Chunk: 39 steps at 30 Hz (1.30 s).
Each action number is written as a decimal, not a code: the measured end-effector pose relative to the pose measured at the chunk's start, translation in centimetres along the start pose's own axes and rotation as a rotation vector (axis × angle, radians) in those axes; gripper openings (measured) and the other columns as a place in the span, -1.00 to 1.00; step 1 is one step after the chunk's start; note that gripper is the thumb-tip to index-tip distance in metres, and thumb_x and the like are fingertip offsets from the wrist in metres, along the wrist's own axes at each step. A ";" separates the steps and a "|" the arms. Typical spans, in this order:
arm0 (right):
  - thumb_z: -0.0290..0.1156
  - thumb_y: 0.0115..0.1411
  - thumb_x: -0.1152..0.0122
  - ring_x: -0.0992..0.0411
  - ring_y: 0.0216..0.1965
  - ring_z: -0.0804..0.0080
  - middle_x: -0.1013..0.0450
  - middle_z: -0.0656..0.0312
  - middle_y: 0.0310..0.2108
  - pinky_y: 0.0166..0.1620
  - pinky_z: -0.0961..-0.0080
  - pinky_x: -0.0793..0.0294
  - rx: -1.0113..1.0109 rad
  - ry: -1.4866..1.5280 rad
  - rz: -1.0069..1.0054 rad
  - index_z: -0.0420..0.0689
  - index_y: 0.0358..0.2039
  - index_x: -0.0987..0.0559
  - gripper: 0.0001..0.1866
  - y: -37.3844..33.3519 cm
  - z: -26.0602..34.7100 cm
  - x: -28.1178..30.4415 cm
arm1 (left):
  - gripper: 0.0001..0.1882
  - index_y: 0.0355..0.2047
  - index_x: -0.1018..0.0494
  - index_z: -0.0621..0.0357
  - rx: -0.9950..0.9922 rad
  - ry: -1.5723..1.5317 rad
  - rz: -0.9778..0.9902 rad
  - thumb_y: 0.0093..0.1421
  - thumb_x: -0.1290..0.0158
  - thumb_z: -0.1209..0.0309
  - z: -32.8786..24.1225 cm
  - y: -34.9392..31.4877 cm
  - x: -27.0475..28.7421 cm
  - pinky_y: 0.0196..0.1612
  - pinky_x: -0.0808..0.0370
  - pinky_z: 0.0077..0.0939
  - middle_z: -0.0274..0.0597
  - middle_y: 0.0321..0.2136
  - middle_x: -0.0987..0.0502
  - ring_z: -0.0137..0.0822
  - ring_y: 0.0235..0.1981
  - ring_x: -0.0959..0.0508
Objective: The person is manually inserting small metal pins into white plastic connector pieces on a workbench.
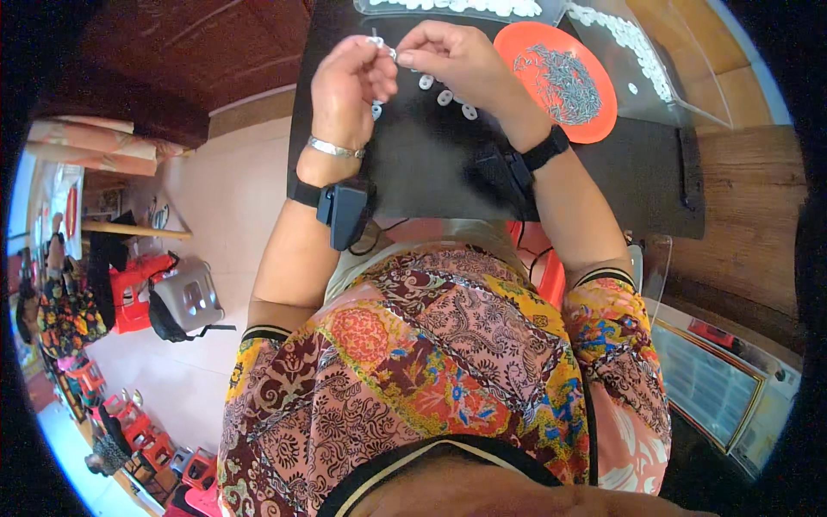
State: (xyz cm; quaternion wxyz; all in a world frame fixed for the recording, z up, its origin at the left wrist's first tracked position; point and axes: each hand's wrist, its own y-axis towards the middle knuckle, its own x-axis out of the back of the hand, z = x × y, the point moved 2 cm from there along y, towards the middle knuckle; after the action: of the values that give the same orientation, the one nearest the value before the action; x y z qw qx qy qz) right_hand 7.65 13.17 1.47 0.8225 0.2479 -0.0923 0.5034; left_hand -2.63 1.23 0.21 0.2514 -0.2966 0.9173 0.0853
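Over the far part of the dark table point(422, 172), my left hand point(349, 82) pinches a small white plastic piece point(376, 41) between thumb and fingertips. A thin pin-like tip sticks up from it. Close beside, my right hand point(461, 65) has thumb and forefinger pressed together near the white piece; whatever they hold is too small to make out. Below the hands lie several loose white plastic pieces with two dark holes point(444, 97). An orange plate point(514, 41) to the right of my right hand bears a heap of small grey metal screws or nails point(568, 86).
A clear tray of white pieces point(457, 7) stands at the table's far edge. More white pieces point(629, 39) lie in a transparent container at far right. Black devices point(345, 215) are strapped to both wrists. Leftward on the floor are a grey stool point(194, 297) and red stools point(155, 452).
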 end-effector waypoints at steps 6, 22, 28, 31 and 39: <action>-0.35 0.14 -0.16 -0.35 -0.50 0.71 -0.45 0.36 -0.49 -0.40 0.75 -0.37 -0.158 0.286 0.052 -0.18 -0.28 -0.52 -0.80 -0.1 0.3 -0.2 | -0.83 -0.45 -0.36 0.21 0.039 -0.062 0.071 0.22 0.18 0.43 0.0 0.1 -0.2 -0.61 -0.34 -0.66 -0.21 -0.64 -0.46 -0.42 -0.69 -0.43; -0.38 0.16 -0.15 -0.48 -0.42 0.60 -0.51 0.19 -0.36 -0.27 0.68 -0.53 -0.291 0.643 -0.016 -0.23 -0.18 -0.46 -0.75 0.2 -1.6 1.2 | -0.83 -0.48 -0.37 0.19 -0.023 0.100 0.048 0.20 0.17 0.43 0.2 -0.1 -0.6 -0.64 -0.29 -0.70 -0.23 -0.65 -0.46 -0.47 -0.71 -0.41; -0.37 0.17 -0.15 -0.49 -0.42 0.58 -0.51 0.17 -0.36 -0.29 0.66 -0.54 -0.297 0.677 -0.046 -0.22 -0.22 -0.47 -0.77 0.2 -1.7 1.3 | -0.83 -0.51 -0.37 0.17 -0.015 0.149 0.034 0.19 0.16 0.42 0.2 -0.2 -1.0 -0.65 -0.25 -0.73 -0.27 -0.66 -0.45 -0.50 -0.72 -0.39; -0.37 0.17 -0.13 -0.49 -0.40 0.57 -0.51 0.16 -0.35 -0.28 0.66 -0.54 -0.338 0.725 -0.016 -0.22 -0.21 -0.47 -0.77 0.1 -1.6 1.3 | -0.83 -0.48 -0.37 0.15 0.002 0.226 0.029 0.20 0.16 0.41 0.1 -0.4 -1.0 -0.63 -0.26 -0.71 -0.30 -0.66 -0.44 -0.50 -0.71 -0.39; -0.38 0.17 -0.12 -0.48 -0.38 0.59 -0.51 0.17 -0.33 -0.24 0.68 -0.51 -0.270 0.573 -0.040 -0.24 -0.17 -0.46 -0.75 0.0 -0.5 1.5 | -0.85 -0.47 -0.35 0.12 0.021 0.397 0.015 0.21 0.15 0.40 0.2 -0.6 -1.3 -0.61 -0.25 -0.70 -0.34 -0.67 -0.43 -0.53 -0.70 -0.37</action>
State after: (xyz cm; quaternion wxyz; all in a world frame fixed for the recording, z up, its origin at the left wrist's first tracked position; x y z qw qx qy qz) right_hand 8.28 14.64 1.62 0.8503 -0.0138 0.0821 0.5197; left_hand -1.28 1.46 0.68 0.0681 -0.2982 0.9519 0.0176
